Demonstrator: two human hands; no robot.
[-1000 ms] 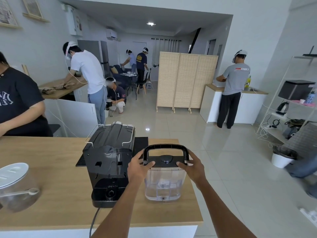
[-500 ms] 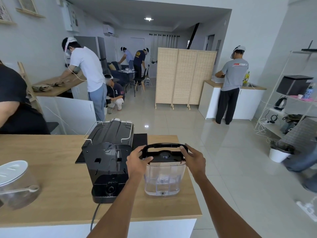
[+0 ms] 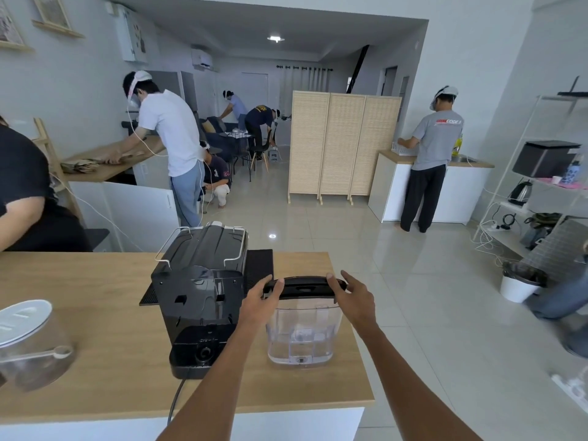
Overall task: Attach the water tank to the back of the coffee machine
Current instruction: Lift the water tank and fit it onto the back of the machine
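A clear plastic water tank with a black lid and a folded-down black handle stands on the wooden counter, just right of the black coffee machine. The machine's back faces me, its round socket and base plate low at the front. My left hand grips the left end of the tank's lid. My right hand holds the right end, fingers spread over the handle. Tank and machine are apart by a small gap.
A clear lidded jar with a scoop stands at the counter's left. A black mat lies behind the machine, whose cord drops over the front edge. A person in black leans at the far left. Others work farther back.
The tank's handle has gone from upright to folded down over the lid. Both hands have shifted up onto the lid's ends. The tank stays beside the machine.
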